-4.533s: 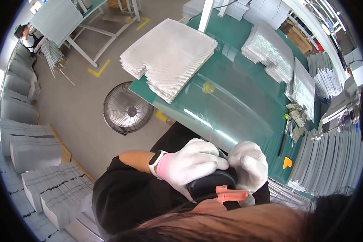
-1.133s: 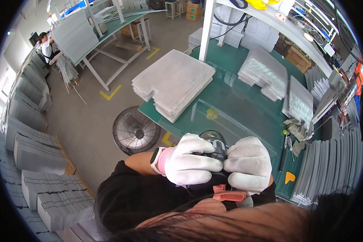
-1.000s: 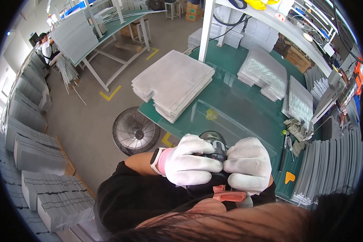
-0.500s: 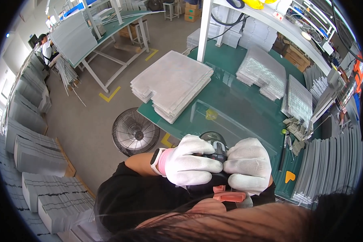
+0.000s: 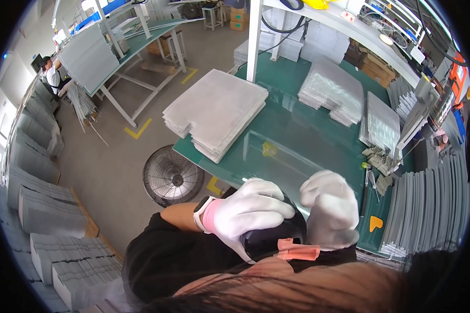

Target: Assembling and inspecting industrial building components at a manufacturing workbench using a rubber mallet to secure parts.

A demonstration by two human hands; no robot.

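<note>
My left hand (image 5: 255, 208), in a white knit glove with a pink cuff, is wrapped over a glossy black rounded object (image 5: 274, 237) close to my body. Its kind cannot be made out, as the glove hides much of its top. Just to the right, apart from the black object, my gloved right hand (image 5: 330, 211) is raised with its fingers curled in. Whatever those fingers hold, if anything, is hidden. A salmon-coloured strip (image 5: 297, 250) shows just below the black object. Both hands are at the near edge of the green table (image 5: 297, 146).
Stacks of notched pale sheets (image 5: 216, 107) and bubble-textured sheets (image 5: 333, 88) lie on the table. Tools (image 5: 369, 180) and an orange piece (image 5: 375, 224) lie at right, beside upright grey panels (image 5: 423, 214). A floor fan (image 5: 173, 176) stands left. Another person (image 5: 54, 75) works far left.
My right hand has come off the black object and moved slightly right. My left hand has spread further over its top. The view has shifted a little.
</note>
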